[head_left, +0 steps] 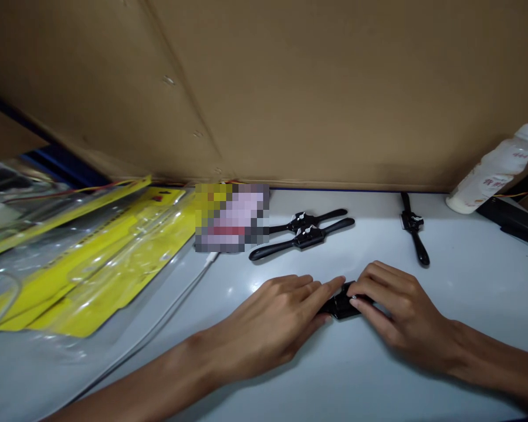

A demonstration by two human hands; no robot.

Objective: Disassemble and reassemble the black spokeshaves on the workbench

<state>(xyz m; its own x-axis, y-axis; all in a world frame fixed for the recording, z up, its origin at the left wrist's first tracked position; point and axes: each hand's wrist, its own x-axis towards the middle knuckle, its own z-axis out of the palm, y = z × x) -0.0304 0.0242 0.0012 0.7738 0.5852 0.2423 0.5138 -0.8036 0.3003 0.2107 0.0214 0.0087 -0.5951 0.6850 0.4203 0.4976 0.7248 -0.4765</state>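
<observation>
A black spokeshave [345,302] lies low over the table between my two hands. My left hand [286,310] is closed around its left handle, with the index finger stretched along the top of the body. The thumb and fingertips of my right hand [398,310] pinch at the right part of the body. A small shiny bit shows at those fingertips, too small to name. My fingers hide both handles for the most part. Just beyond, two more black spokeshaves [308,235] lie side by side, and a third spokeshave [413,225] lies apart, to the right.
Yellow cards in clear plastic packaging [114,258] pile up at the left. A blurred-out phone [233,220] with a white cable [167,319] lies beside them. A white bottle [488,173] stands at the back right near a black object [513,220]. Behind rises a cardboard wall [317,88].
</observation>
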